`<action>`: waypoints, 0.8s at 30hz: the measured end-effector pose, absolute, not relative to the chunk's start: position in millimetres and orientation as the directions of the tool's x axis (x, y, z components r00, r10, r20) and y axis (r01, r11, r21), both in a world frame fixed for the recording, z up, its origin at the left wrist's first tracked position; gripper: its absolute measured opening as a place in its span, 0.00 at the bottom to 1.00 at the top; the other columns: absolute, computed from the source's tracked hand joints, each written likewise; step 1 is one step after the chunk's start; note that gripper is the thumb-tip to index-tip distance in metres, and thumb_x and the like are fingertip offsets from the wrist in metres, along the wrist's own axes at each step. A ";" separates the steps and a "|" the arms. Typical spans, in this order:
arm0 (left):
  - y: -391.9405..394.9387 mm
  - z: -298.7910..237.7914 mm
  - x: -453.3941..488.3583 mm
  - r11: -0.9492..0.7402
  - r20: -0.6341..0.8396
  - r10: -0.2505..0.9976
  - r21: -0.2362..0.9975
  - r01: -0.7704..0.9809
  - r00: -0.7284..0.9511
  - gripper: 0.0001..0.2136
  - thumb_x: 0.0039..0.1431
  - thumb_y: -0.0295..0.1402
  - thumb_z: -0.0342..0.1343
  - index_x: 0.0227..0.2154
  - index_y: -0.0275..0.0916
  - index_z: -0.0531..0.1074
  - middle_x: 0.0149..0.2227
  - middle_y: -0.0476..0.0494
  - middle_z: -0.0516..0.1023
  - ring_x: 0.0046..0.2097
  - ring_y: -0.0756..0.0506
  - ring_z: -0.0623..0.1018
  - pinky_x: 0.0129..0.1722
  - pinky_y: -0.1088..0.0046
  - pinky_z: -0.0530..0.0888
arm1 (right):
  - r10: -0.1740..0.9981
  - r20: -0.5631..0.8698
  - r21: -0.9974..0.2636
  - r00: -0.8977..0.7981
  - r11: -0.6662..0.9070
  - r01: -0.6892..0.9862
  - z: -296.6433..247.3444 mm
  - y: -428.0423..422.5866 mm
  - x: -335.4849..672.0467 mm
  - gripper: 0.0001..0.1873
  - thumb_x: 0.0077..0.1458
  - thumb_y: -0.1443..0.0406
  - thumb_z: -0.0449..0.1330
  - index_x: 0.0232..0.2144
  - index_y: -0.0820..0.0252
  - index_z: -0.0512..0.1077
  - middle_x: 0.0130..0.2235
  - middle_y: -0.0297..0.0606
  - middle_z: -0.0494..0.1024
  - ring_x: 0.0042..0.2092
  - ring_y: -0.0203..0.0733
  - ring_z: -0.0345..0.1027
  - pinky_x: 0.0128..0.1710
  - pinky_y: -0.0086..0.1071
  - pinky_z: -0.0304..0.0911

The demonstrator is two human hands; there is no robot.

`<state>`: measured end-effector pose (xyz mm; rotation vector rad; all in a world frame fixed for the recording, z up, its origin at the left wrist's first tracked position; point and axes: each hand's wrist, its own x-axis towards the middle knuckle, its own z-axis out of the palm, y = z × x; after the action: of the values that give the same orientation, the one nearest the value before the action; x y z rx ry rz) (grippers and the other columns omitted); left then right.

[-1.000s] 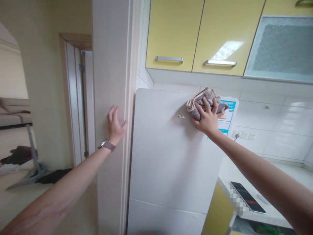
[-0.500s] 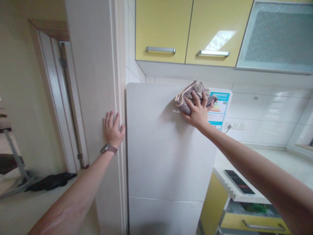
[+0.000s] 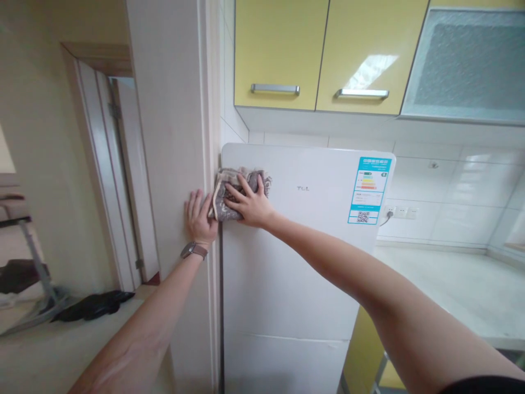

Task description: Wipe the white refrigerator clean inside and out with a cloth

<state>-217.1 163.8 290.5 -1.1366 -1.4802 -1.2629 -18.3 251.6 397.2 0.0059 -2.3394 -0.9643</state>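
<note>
My right hand (image 3: 252, 203) presses a folded brown-and-cream patterned cloth (image 3: 229, 189) flat against the upper left of the white refrigerator door (image 3: 287, 262), fingers spread over it. The cloth reaches the door's left edge. My left hand (image 3: 200, 219), with a watch (image 3: 194, 250) on its wrist, rests open on the pale door frame (image 3: 172, 137) just left of the refrigerator. Its fingertips lie close beside the cloth. Right of the cloth, the TCL lettering (image 3: 303, 189) and a blue-and-white energy label (image 3: 369, 190) show on the door.
Yellow wall cabinets (image 3: 279, 49) hang above the refrigerator. To the right are a white countertop (image 3: 443, 290) and wall sockets (image 3: 401, 212) with a plug. A black bag (image 3: 96, 305) lies on the floor at left, near a doorway (image 3: 106, 164).
My right hand has slid the cloth leftward across the refrigerator door, uncovering the lettering and label. My left hand stays on the frame. The view has shifted slightly; the phone is no longer visible.
</note>
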 end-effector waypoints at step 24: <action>172.5 286.1 -226.7 0.075 0.987 0.029 0.154 0.985 -0.157 0.28 0.66 0.39 0.47 0.67 0.37 0.68 0.73 0.32 0.61 0.77 0.35 0.54 0.75 0.47 0.50 | -0.254 0.541 0.670 -0.802 0.706 0.228 398.1 290.2 47.5 0.27 0.63 0.60 0.63 0.64 0.42 0.71 0.74 0.36 0.58 0.76 0.68 0.40 0.67 0.81 0.37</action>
<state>-226.7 172.5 286.1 -1.1025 -1.3829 -1.2510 47.5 290.2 398.1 0.0199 -2.2880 -1.0098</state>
